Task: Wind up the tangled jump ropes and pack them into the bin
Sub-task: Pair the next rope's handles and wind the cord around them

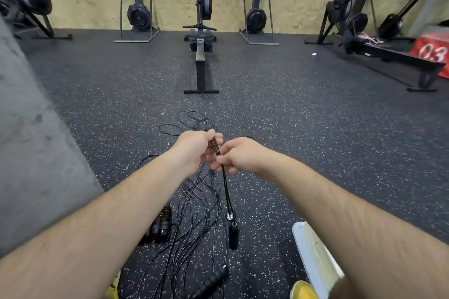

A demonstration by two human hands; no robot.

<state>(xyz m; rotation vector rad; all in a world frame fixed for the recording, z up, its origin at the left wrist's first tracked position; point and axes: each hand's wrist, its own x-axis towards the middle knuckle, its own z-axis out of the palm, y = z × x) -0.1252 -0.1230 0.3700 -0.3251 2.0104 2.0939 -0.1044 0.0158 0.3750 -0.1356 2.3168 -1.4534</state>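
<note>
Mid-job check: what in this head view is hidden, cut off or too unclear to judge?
1. White plastic bin: head view, covered by the right forearm and cut by the bottom edge; contents unseen.
2. Thin black jump ropes: head view, strands overlap; count unclear.
3. Grip points: fingers of the left hand and right hand cover the strands; any knot is hidden.
4. Black rope handles: blurred; number unclear.
</note>
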